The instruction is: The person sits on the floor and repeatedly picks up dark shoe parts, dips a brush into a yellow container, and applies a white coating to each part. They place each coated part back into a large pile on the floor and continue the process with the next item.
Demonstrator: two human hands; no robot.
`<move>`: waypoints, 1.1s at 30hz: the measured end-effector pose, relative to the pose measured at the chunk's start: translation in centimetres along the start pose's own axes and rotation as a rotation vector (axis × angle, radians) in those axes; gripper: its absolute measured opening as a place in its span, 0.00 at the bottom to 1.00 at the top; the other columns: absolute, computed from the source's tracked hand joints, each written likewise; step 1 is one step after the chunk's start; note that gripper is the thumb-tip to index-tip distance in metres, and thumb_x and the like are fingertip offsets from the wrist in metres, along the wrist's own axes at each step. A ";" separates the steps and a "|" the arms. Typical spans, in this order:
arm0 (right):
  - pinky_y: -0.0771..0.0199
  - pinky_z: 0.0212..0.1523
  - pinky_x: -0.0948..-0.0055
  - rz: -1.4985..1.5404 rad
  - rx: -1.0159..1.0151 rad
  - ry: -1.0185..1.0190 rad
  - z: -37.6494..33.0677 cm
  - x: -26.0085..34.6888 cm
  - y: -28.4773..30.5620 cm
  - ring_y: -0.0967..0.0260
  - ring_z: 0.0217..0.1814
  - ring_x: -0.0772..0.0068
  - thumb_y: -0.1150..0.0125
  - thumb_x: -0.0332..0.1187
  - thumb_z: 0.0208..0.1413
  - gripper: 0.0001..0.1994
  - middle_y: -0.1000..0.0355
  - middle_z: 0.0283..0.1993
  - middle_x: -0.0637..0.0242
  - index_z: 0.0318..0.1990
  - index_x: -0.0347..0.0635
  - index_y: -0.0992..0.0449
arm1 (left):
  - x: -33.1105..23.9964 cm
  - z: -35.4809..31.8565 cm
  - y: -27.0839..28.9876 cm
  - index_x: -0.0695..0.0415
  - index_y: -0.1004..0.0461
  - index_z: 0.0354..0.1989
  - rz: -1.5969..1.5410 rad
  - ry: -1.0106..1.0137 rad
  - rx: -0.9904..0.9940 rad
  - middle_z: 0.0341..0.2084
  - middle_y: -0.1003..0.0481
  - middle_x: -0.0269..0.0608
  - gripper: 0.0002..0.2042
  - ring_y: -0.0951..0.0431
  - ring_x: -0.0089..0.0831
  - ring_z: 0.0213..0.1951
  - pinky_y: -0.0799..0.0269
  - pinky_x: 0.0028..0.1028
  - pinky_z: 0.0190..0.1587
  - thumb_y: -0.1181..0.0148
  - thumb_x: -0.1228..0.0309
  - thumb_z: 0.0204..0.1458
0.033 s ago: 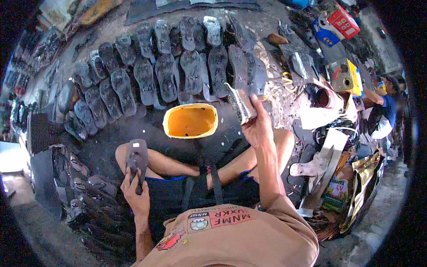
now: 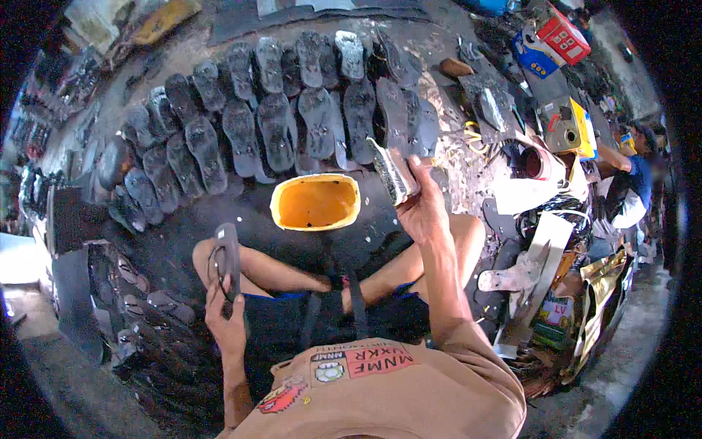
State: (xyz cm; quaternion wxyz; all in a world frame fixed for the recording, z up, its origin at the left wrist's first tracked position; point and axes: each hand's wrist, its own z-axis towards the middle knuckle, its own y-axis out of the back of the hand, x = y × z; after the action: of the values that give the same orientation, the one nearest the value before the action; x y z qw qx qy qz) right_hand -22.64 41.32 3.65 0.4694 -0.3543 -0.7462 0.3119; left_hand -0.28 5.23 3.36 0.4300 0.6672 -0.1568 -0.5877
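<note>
In my left hand (image 2: pixel 227 320) is a dark flip-flop (image 2: pixel 229 256), held upright and tilted so its thin side edge and strap show. My fingers close round its lower end, over my left knee. At the right, my right hand (image 2: pixel 424 208) grips a wide flat brush (image 2: pixel 393 174) with dark bristles and a pale, crusted edge. Its handle is mostly hidden in my palm. Between the hands and a little farther off stands a cut-down tub (image 2: pixel 316 203) with a whitish rim, holding amber-yellow stuff. The brush is apart from both tub and flip-flop.
Rows of dark sole pieces (image 2: pixel 278 133) lie beyond the tub. A heap of sandals (image 2: pixel 164 311) is at my left. Yellow-handled scissors (image 2: pixel 474 137), a cylindrical can (image 2: pixel 540 162), boxes (image 2: pixel 563 40) and scraps crowd the right, where another person (image 2: pixel 635 172) sits.
The flip-flop in my left hand has turned, from its flat face showing to its side edge and strap. My right hand and the brush have hardly moved.
</note>
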 end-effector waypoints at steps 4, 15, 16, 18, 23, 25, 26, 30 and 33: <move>0.22 0.34 0.73 -0.461 0.026 0.251 -0.7 -1.8 -5.9 0.21 0.35 0.73 0.25 0.37 0.57 0.14 0.19 0.37 0.69 0.42 0.37 0.20 | 0.8 0.8 -4.4 0.62 0.30 0.62 -1.470 0.556 0.310 0.50 0.22 0.52 0.30 0.18 0.44 0.47 0.20 0.40 0.49 0.42 0.51 0.60; 0.24 0.42 0.57 -1.333 0.524 0.957 -3.2 -8.3 -8.2 0.23 0.40 0.54 0.21 0.35 0.45 0.11 0.22 0.34 0.59 0.36 0.47 0.15 | -7.1 3.7 -6.7 0.65 0.29 0.59 -1.700 0.652 0.259 0.46 0.20 0.55 0.35 0.16 0.46 0.39 0.16 0.37 0.34 0.51 0.42 0.59; 0.23 0.46 0.55 -1.260 0.566 0.813 -5.1 -9.6 -6.4 0.22 0.43 0.54 0.21 0.36 0.45 0.12 0.23 0.34 0.58 0.38 0.48 0.13 | -6.7 3.6 -6.6 0.66 0.29 0.58 -1.642 0.591 0.362 0.42 0.20 0.55 0.37 0.18 0.44 0.33 0.18 0.36 0.31 0.52 0.41 0.58; 0.21 0.44 0.58 -1.292 0.434 0.940 -4.5 -8.6 -7.0 0.19 0.39 0.56 0.22 0.38 0.48 0.11 0.20 0.33 0.58 0.36 0.45 0.13 | -5.1 4.2 -6.7 0.69 0.29 0.56 -1.523 0.434 0.549 0.33 0.21 0.54 0.39 0.22 0.40 0.21 0.22 0.33 0.24 0.53 0.38 0.57; 0.19 0.36 0.66 -1.074 0.193 0.769 -2.8 -2.8 -11.9 0.17 0.34 0.70 0.20 0.42 0.49 0.15 0.16 0.32 0.59 0.36 0.41 0.14 | -5.5 3.2 -6.3 0.72 0.31 0.57 -1.437 0.567 0.488 0.35 0.20 0.57 0.42 0.20 0.42 0.24 0.22 0.33 0.25 0.52 0.37 0.55; 0.20 0.35 0.61 -1.399 0.295 0.876 -2.8 -3.7 -10.2 0.18 0.33 0.57 0.20 0.43 0.48 0.16 0.18 0.31 0.56 0.36 0.41 0.15 | -5.6 3.2 -6.5 0.71 0.31 0.57 -1.438 0.560 0.525 0.36 0.20 0.58 0.41 0.19 0.43 0.27 0.22 0.33 0.28 0.51 0.37 0.55; 0.20 0.34 0.58 -1.428 0.220 0.969 -1.5 -3.5 -10.1 0.19 0.32 0.53 0.19 0.44 0.47 0.17 0.19 0.30 0.55 0.36 0.41 0.15 | -4.8 3.2 -6.9 0.70 0.31 0.58 -1.467 0.474 0.615 0.37 0.19 0.58 0.40 0.18 0.44 0.29 0.21 0.33 0.29 0.50 0.38 0.56; 0.19 0.33 0.65 -1.175 0.061 1.015 1.4 -0.3 -9.2 0.19 0.28 0.71 0.20 0.40 0.50 0.16 0.17 0.29 0.55 0.38 0.35 0.15 | -7.6 3.0 -6.4 0.62 0.29 0.59 -1.531 0.651 0.491 0.42 0.18 0.55 0.35 0.16 0.44 0.38 0.19 0.37 0.39 0.50 0.40 0.61; 0.20 0.37 0.66 -1.210 0.549 0.533 -6.3 -6.0 -7.8 0.18 0.36 0.66 0.23 0.40 0.54 0.12 0.16 0.35 0.62 0.39 0.42 0.13 | -5.0 5.6 -9.7 0.52 0.39 0.73 -1.228 0.220 0.503 0.55 0.24 0.51 0.26 0.18 0.41 0.49 0.17 0.44 0.50 0.54 0.54 0.72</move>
State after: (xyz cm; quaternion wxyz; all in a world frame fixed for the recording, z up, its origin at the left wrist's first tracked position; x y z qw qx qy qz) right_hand -16.87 32.93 9.25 0.7986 0.1884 -0.5665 0.0765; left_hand -9.54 12.24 -0.39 -0.1372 0.7712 0.1636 -0.5997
